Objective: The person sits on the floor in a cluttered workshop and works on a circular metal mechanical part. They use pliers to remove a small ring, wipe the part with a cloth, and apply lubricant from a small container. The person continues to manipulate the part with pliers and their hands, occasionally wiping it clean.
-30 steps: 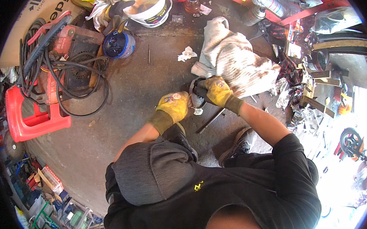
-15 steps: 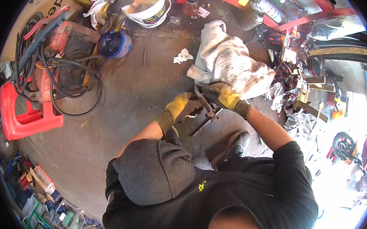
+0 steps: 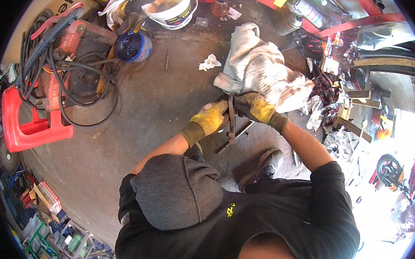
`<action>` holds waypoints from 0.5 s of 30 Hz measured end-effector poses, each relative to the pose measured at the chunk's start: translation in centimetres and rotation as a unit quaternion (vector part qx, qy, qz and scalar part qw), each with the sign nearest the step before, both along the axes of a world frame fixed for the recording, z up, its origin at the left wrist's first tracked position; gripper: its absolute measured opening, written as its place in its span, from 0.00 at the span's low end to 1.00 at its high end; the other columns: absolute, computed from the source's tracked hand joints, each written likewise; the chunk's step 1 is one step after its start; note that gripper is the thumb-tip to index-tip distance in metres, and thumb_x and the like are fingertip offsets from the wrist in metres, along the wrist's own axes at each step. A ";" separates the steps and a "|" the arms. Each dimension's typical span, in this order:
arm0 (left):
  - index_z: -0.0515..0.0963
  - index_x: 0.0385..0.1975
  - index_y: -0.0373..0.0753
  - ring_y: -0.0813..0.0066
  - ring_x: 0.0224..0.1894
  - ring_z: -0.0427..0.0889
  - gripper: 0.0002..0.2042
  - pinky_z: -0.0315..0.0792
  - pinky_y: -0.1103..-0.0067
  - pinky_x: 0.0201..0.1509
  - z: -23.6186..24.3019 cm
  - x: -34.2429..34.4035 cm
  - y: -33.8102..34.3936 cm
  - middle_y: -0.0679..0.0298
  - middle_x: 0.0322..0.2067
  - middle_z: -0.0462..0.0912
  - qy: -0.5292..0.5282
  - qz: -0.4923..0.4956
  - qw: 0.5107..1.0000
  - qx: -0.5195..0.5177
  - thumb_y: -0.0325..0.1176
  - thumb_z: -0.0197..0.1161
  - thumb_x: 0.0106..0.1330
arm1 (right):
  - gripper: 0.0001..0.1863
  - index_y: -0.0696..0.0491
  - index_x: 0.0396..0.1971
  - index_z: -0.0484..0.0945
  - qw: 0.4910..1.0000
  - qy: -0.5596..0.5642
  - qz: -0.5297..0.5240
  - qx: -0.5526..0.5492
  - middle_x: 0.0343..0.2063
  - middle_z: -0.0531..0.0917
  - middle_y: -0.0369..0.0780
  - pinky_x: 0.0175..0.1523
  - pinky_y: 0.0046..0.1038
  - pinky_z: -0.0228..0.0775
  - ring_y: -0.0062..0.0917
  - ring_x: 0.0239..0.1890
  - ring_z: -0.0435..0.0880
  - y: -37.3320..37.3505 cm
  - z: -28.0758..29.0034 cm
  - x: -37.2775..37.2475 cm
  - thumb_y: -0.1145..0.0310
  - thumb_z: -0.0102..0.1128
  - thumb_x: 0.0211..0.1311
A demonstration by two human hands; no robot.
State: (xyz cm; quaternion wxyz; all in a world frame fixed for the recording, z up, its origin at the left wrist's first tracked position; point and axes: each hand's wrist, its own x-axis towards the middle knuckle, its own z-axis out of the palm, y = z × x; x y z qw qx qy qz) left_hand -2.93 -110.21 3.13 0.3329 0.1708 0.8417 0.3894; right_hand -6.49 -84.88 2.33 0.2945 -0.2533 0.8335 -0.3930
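Both my hands wear yellow work gloves with dark fingers and are closed on a narrow, dull metal piece [image 3: 232, 123] with a knobbed lower end. My left hand [image 3: 211, 117] grips it from the left near the top, my right hand [image 3: 257, 108] from the right, hiding part of it. Beneath it a dark rod [image 3: 223, 147] lies diagonally on the concrete floor [image 3: 115, 173], near my shoe [image 3: 268, 164]. A crumpled, stained pale cloth [image 3: 265, 64] lies just beyond my hands, with a scrap of white tissue [image 3: 209, 63] to its left.
Left are a red plastic stool [image 3: 39, 133] and a red machine [image 3: 73, 38] with coiled cables. A blue bucket [image 3: 132, 45] and white bucket [image 3: 169, 11] stand ahead. Right are spray cans [image 3: 307, 12], a red frame [image 3: 362, 22], offcuts and litter [image 3: 334, 102]; clutter [image 3: 45, 201] lines the lower left.
The metal piece now points lengthwise toward me between my hands, its lower end showing below them. My left hand has shifted right, and both hands are closed round the piece's upper part.
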 end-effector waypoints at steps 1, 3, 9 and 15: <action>0.77 0.62 0.36 0.39 0.59 0.83 0.21 0.78 0.57 0.61 0.1 0.0 0.1 0.43 0.53 0.86 0.017 -0.003 0.999 0.039 0.36 0.63 0.72 | 0.10 0.49 0.45 0.88 1.000 0.002 0.007 0.009 0.36 0.90 0.45 0.46 0.41 0.81 0.43 0.39 0.89 0.1 -0.1 0.0 0.62 0.64 0.71; 0.79 0.59 0.35 0.38 0.54 0.85 0.19 0.79 0.57 0.57 0.5 0.0 0.3 0.42 0.50 0.87 0.046 0.030 0.998 0.025 0.35 0.64 0.71 | 0.11 0.50 0.44 0.88 0.999 0.031 0.013 0.012 0.36 0.90 0.45 0.48 0.42 0.80 0.43 0.40 0.89 0.4 -0.5 0.3 0.62 0.66 0.69; 0.83 0.53 0.37 0.38 0.47 0.87 0.16 0.81 0.56 0.51 1.1 -0.2 1.3 0.43 0.43 0.88 0.062 -0.023 0.997 -0.038 0.32 0.65 0.67 | 0.12 0.50 0.43 0.87 0.974 0.217 0.059 0.021 0.37 0.89 0.45 0.50 0.44 0.78 0.45 0.42 0.87 2.0 -3.3 1.4 0.61 0.69 0.62; 0.83 0.46 0.37 0.41 0.46 0.87 0.11 0.80 0.54 0.50 1.0 -0.8 1.9 0.47 0.40 0.88 0.097 -0.007 0.995 0.013 0.32 0.64 0.67 | 0.13 0.50 0.43 0.87 0.992 0.122 0.027 -0.016 0.35 0.88 0.44 0.52 0.44 0.77 0.45 0.43 0.86 2.9 -4.3 1.4 0.61 0.70 0.61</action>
